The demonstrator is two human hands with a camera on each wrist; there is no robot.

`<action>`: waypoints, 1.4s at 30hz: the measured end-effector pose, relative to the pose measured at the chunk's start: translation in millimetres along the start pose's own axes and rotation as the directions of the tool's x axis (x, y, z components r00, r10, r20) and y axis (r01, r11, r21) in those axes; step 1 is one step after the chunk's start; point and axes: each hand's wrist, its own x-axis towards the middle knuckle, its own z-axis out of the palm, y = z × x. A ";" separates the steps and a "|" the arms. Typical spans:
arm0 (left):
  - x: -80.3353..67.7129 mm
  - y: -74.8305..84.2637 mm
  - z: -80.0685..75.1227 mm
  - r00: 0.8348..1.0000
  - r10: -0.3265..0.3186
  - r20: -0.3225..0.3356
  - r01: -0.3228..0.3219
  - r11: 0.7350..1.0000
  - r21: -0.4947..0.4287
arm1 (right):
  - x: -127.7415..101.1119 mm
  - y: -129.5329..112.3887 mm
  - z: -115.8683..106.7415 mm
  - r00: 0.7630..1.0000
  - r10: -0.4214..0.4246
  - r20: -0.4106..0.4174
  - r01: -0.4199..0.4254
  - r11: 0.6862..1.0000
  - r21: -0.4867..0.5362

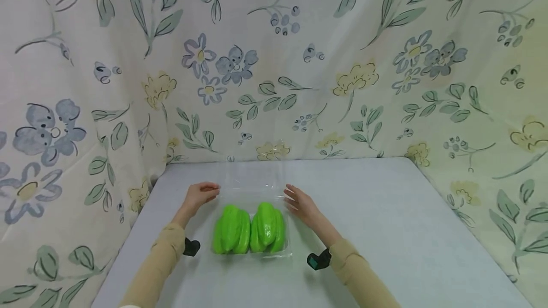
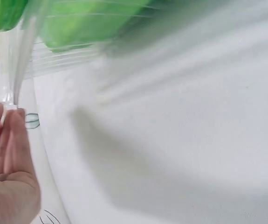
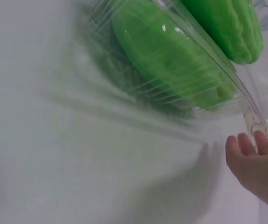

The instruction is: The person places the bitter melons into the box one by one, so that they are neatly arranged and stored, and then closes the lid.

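Note:
A clear plastic clamshell box (image 1: 288,255) lies on the table with its lid (image 1: 252,175) raised at the back. Several bright green, long, ridged pieces (image 1: 231,228) fill its base in two clusters; their exact kind is unclear. At the box's back left corner, my left hand (image 1: 202,195) pinches the plastic edge between thumb and fingertips, as the left wrist view shows. Beside the back right corner is my right hand (image 1: 301,203), its fingers (image 3: 247,144) loosely extended near the box's rim. Its thumb is mostly out of the right wrist view, and contact is hard to tell.
The white table (image 1: 364,213) extends well to the right of the box. Behind it and at both sides hangs a floral cloth (image 1: 274,70). Each wrist wears a dark camera, such as the right one (image 1: 318,260).

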 end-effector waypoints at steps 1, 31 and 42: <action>1.0 -0.2 3.3 0.999 0.047 -0.024 -0.046 0.998 0.033 | -0.6 -1.7 -3.9 1.000 -0.004 -0.006 0.004 1.000 -0.028; -28.7 -13.7 32.1 0.909 0.349 0.228 -0.381 0.918 0.112 | -34.4 9.2 -55.3 0.999 -0.026 0.026 0.033 0.952 -0.305; -67.8 8.2 2.0 0.567 -0.200 0.799 0.348 0.937 -0.013 | -34.3 13.3 -55.8 0.998 -0.054 -0.020 0.046 0.954 -0.295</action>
